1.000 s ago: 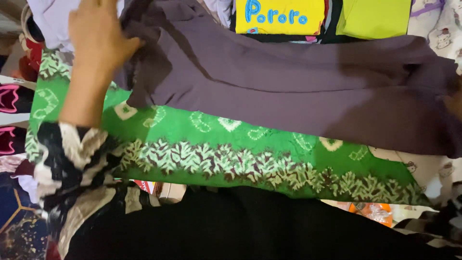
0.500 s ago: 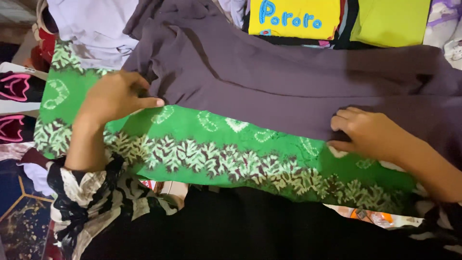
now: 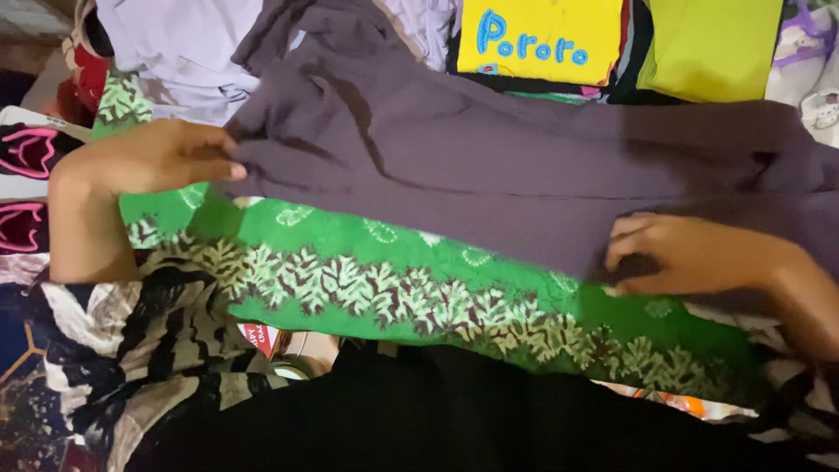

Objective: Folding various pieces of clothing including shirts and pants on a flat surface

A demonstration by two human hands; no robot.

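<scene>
**Two hands on a dark purple cloth**

A dark purple cloth (image 3: 524,175) lies stretched across the middle of the view, from the upper left to the right edge. It overlaps a green patterned fabric (image 3: 367,262) with a leafy light-and-brown border, spread beneath it and nearer the person. Beyond the purple cloth lie a pale lavender garment (image 3: 183,44), a yellow garment with blue lettering (image 3: 542,35) and a lime-green cloth (image 3: 708,44).

The left hand (image 3: 153,157) pinches the purple cloth's left edge, fingers closed on a fold of it. The right hand (image 3: 690,253) rests on the cloth's lower edge at the right, fingers curled and gripping the hem. A black-and-white patterned sleeve (image 3: 131,332) covers the left forearm.
</scene>
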